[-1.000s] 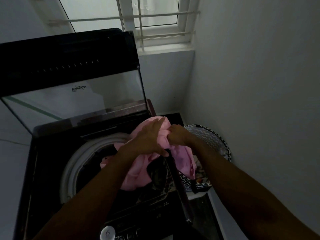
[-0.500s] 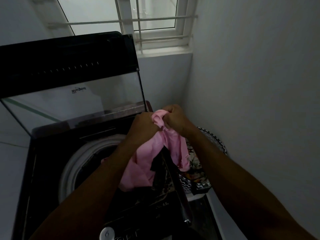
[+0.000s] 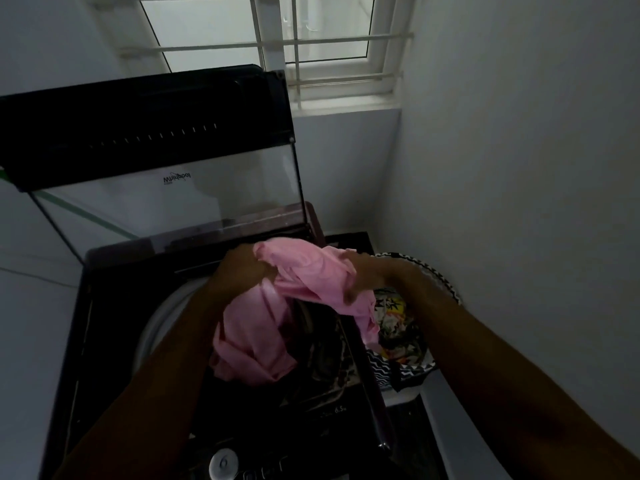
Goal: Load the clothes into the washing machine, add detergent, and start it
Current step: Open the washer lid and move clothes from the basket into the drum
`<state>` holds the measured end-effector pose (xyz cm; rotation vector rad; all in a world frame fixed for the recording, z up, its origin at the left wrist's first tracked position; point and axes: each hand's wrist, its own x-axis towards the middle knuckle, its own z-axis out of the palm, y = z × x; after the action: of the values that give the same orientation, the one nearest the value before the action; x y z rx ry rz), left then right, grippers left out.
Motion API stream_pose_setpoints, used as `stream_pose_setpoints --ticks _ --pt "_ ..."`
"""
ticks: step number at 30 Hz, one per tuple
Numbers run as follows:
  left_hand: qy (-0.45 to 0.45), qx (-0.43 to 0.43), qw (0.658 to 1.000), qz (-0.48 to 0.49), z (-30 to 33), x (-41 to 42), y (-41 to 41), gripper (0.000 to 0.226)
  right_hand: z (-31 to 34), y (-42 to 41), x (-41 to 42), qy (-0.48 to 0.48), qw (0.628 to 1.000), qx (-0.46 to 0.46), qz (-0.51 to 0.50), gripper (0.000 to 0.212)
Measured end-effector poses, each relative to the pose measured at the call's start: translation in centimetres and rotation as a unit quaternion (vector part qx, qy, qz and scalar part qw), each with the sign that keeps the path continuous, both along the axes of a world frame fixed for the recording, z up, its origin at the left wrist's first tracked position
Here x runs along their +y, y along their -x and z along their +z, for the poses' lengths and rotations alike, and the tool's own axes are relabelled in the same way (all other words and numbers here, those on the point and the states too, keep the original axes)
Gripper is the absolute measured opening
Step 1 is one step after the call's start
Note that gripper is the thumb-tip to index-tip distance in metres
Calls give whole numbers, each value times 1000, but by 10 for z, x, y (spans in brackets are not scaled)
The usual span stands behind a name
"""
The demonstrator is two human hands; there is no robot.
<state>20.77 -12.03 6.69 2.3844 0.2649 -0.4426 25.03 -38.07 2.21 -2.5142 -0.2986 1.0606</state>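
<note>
Both hands up over the washing machine (image 3: 114,341): left hand (image 3: 242,271) and right hand (image 3: 363,277) each clutch the pink garment (image 3: 301,271), bunched between them, tail hanging below; laundry basket (image 3: 436,271) just beyond the right hand, raised lid (image 3: 145,133) behind.

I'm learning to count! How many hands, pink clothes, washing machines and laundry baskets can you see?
Hands: 2, the left hand and the right hand, both gripping the cloth
Pink clothes: 1, the pink garment
Washing machines: 1, the washing machine, lid up
Laundry baskets: 1, the zigzag laundry basket
Total: 5
</note>
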Motion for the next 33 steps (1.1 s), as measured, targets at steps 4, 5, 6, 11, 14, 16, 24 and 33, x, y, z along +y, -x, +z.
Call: stream_pose_setpoints --ticks 4,5,6,11,14,16,24,33 --pt "-94 133 962 -220 -13 16 7 90 -18 20 -3 -53 993 37 -95 72" --pt "-121 132 953 -245 -16 16 5 103 -18 20 -4 -62 994 8 -89 62" --pt "-129 132 948 -259 -18 15 4 111 -17 19 -3 -66 994 -15 -89 59" --pt "-36 71 964 -253 -11 -19 2 128 2 17 12 -96 986 -119 -70 57" --pt "13 -18 973 -229 -7 -46 2 123 24 16 25 -126 975 -154 -100 34" --pt "50 -74 964 -250 -9 -58 2 114 41 16 32 -166 967 -133 -138 21" --pt "56 -114 988 -85 18 -51 2 34 68 11 36 -314 937 24 -150 37" --pt "341 -69 933 97 28 -27 13 39 37 6 -9 -217 969 118 2 98"
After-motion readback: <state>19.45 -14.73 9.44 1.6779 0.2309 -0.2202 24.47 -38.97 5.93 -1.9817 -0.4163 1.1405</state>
